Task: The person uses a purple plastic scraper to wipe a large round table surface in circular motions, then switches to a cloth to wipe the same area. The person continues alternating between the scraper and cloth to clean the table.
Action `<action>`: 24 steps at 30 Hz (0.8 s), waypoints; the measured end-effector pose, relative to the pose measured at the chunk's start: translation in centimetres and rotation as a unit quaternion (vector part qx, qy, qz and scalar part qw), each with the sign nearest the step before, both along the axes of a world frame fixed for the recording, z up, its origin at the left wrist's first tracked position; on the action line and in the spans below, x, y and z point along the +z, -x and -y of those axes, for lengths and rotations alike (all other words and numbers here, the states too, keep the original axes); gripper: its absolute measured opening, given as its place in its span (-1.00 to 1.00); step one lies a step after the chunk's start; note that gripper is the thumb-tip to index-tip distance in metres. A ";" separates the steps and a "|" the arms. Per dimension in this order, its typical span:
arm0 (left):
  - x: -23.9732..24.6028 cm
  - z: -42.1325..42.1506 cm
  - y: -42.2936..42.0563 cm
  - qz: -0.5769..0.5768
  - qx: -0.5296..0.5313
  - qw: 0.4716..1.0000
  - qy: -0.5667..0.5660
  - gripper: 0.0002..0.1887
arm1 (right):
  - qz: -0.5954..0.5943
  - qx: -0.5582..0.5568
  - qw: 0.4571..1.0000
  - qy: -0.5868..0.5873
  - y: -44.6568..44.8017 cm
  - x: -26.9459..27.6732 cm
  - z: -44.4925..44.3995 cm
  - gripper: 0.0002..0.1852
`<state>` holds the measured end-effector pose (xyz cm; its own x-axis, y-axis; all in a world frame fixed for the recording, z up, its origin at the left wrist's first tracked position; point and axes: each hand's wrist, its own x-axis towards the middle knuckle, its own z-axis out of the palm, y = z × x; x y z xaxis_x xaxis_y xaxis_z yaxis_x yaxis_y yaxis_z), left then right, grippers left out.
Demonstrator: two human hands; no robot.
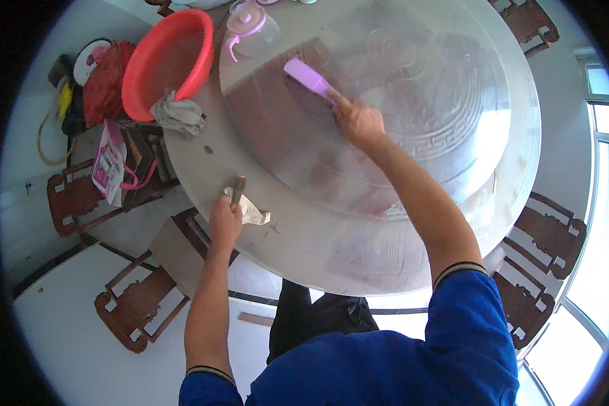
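My right hand (pixel 358 119) grips the handle of a purple brush (pixel 308 77), whose head rests on the glass turntable (pixel 294 167) of a round table (pixel 294 231). Its underside is hidden, so I cannot tell the bristles. Near the table's left edge my left hand (pixel 226 221) holds a short brown handled tool (pixel 238 189), its end pointing up and away. A crumpled cream cloth or paper (pixel 254 212) lies against that hand on the table. Whitish film and wet-looking smears cover parts of the glass, with carved patterns showing through.
A red plastic basin (pixel 132 86) stands at the table's upper left, a grey rag (pixel 178 114) by its rim. Beside it is a clear jug with a pink lid (pixel 246 23). Carved wooden chairs (pixel 139 304) surround the table; one at left carries bags (pixel 109 162).
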<state>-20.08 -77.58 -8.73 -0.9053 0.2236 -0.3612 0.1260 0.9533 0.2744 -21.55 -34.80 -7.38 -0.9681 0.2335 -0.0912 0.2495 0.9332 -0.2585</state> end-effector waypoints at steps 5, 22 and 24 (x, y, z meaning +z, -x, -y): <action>-0.4 -2.1 1.5 -0.014 -0.085 0.992 0.091 -0.66 | 0.040 -0.116 0.992 -0.034 3.7 -0.9 -12.2 -0.50; 0.2 -3.8 3.1 0.100 -0.100 0.956 0.258 -0.56 | 0.081 0.004 0.996 -0.037 4.4 -0.6 -6.4 -0.53; -0.1 -4.4 3.2 0.075 -0.097 0.961 0.249 -0.56 | 0.057 -0.122 0.990 -0.040 4.6 -2.1 -14.4 -0.52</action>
<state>-23.25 -73.23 -8.80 -0.7927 0.1490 -0.5911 0.3100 0.9334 -0.1804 -26.15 -20.44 -9.44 -0.8668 0.4694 -0.1680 0.4927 0.8582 -0.1443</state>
